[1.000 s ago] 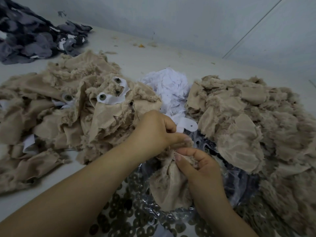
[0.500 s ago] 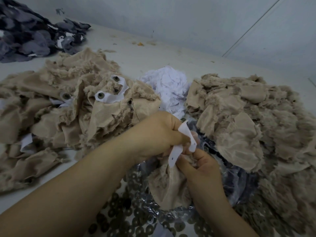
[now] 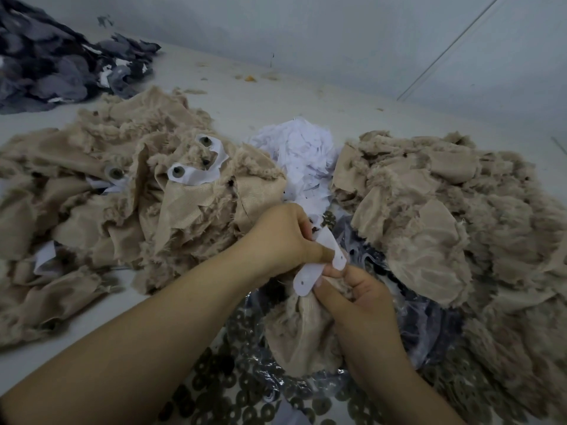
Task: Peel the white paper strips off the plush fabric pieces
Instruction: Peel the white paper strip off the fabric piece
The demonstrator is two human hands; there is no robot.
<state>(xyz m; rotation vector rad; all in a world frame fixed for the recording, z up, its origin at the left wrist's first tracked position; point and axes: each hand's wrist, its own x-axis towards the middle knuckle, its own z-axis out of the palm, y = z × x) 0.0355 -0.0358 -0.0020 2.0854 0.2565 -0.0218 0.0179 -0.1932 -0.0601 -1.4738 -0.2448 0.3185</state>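
Presently, both hands meet low at the centre of the table [image 3: 251, 105], over a clear plastic bag of dark ring-shaped washers [image 3: 233, 391]. The left hand [image 3: 282, 237] has its fingers curled and pinches the upper part of a white paper strip [image 3: 319, 265], which bends over between the two hands and shows two small punched holes. The right hand [image 3: 359, 305] grips a tan plush fabric piece [image 3: 303, 329] bunched below it, thumb pressed near the strip's lower end. Whether that lower end is attached to the fabric cannot be told.

To the left lies a heap of tan plush pieces [image 3: 101, 216], several carrying white strips with round dark eyes [image 3: 179, 171] set through them. To the right lies a second tan heap [image 3: 445, 228], showing no strips on its visible faces. Between the two heaps, beyond the hands, sits a mound of loose white paper scraps [image 3: 302, 154]. A pile of grey fabric pieces [image 3: 52, 65] occupies the far left corner of the table, against the pale wall [image 3: 337, 35].
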